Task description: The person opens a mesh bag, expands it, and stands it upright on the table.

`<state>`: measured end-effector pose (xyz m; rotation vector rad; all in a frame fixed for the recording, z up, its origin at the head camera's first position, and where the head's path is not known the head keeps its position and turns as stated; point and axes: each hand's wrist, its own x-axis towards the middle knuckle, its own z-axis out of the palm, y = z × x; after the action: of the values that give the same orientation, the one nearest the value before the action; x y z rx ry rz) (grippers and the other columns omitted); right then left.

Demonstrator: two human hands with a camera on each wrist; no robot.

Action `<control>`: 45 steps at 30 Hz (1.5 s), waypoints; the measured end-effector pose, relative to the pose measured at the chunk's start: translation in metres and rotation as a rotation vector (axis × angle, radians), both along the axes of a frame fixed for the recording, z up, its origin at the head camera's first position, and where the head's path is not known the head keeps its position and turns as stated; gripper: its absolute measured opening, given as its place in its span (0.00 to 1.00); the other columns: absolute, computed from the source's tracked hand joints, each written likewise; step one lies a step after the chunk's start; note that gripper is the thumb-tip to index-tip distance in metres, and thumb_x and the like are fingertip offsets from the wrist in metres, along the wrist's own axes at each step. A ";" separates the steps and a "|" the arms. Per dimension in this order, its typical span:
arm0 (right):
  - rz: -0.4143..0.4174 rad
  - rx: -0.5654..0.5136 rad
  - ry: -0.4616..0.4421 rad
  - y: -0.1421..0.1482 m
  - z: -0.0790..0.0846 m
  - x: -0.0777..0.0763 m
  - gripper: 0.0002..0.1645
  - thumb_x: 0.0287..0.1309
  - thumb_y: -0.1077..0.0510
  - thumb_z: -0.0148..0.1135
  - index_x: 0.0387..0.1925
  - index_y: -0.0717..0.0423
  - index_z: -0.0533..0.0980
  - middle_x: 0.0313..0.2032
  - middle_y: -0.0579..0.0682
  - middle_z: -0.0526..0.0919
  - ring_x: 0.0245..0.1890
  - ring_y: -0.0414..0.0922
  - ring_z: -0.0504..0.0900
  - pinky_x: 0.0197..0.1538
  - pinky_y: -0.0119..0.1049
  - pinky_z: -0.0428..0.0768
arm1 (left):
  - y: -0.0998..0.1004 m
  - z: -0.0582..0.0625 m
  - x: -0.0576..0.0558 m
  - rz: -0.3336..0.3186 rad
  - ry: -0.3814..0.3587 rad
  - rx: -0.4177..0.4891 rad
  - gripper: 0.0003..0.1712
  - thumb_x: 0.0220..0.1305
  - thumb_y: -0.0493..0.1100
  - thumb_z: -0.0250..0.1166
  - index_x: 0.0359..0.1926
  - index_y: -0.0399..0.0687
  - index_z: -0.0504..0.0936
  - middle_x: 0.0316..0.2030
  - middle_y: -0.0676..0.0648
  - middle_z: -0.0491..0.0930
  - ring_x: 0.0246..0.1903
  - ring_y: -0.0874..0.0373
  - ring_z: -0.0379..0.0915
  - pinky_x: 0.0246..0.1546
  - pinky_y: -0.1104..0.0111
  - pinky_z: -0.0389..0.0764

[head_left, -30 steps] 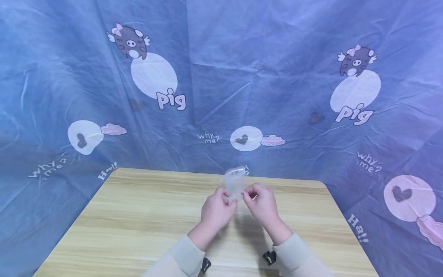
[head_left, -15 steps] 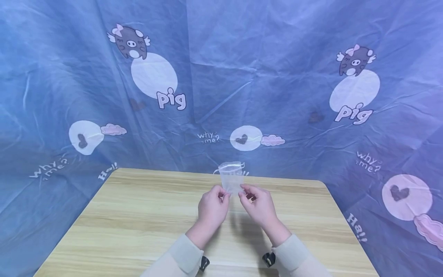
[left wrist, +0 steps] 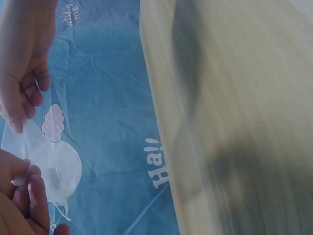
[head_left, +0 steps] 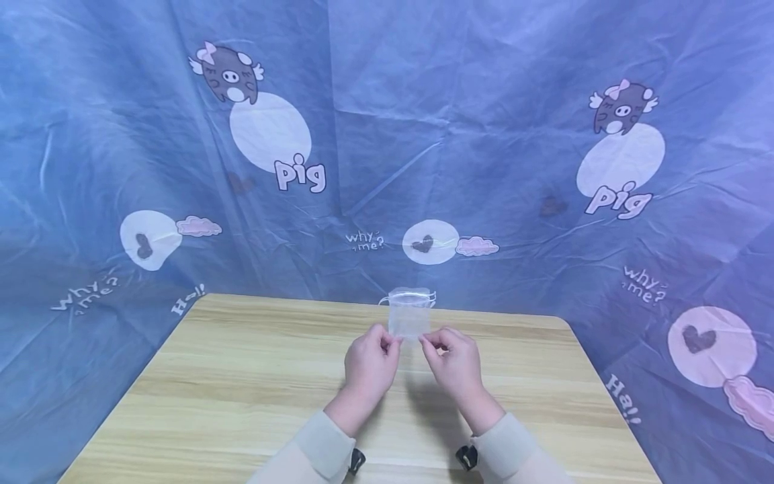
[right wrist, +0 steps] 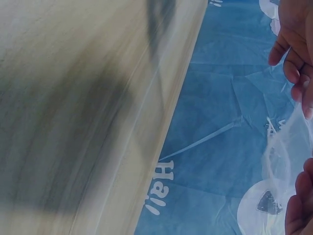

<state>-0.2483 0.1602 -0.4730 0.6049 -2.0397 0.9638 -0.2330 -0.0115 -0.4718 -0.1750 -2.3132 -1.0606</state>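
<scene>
A small, sheer white drawstring pouch [head_left: 409, 317] is stretched flat above the far part of the table, its cord side pointing away from me. Thin white cord loops stick out at both sides of that end. My left hand [head_left: 370, 363] pinches the near left corner between thumb and fingers. The near right corner is pinched the same way by my right hand [head_left: 455, 359]. In the right wrist view the see-through pouch [right wrist: 281, 152] spans the space between both hands. The left wrist view shows it partly hidden behind the left fingers [left wrist: 36, 196].
Light wood-grain table [head_left: 254, 390] lies under the hands, with their shadows on it. A blue printed curtain [head_left: 387, 175] hangs behind its far edge and along both sides. Small black devices [head_left: 357, 461] sit at the wrists beside the pale sleeve cuffs.
The pouch, narrow and bunched a second ago, is now spread flat and square. My left hand has shifted slightly left, and both hands now pinch the near corners.
</scene>
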 end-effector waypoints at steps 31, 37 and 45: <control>-0.002 -0.029 0.172 -0.004 -0.004 -0.002 0.11 0.47 0.73 0.74 0.27 0.57 0.80 0.27 0.50 0.87 0.25 0.48 0.85 0.28 0.40 0.80 | -0.004 -0.014 -0.009 -0.050 0.258 0.278 0.06 0.52 0.31 0.78 0.28 0.44 0.90 0.25 0.51 0.87 0.25 0.60 0.82 0.26 0.69 0.82; -0.041 0.000 0.213 -0.008 -0.004 -0.002 0.06 0.51 0.68 0.71 0.27 0.59 0.80 0.27 0.52 0.88 0.25 0.50 0.86 0.29 0.44 0.83 | -0.001 -0.013 -0.008 0.013 0.253 0.282 0.11 0.54 0.31 0.74 0.25 0.47 0.80 0.25 0.51 0.81 0.27 0.57 0.78 0.29 0.65 0.80; -0.075 0.009 0.221 -0.011 -0.004 -0.002 0.07 0.47 0.69 0.72 0.29 0.59 0.81 0.27 0.53 0.88 0.24 0.50 0.85 0.27 0.44 0.83 | 0.001 -0.016 -0.009 -0.053 0.233 0.270 0.12 0.58 0.33 0.73 0.43 0.43 0.88 0.29 0.51 0.86 0.31 0.57 0.83 0.31 0.59 0.85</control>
<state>-0.2501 0.1497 -0.4773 0.6068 -1.8578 0.8072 -0.2423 -0.0104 -0.4878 -0.2404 -1.9478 -1.2944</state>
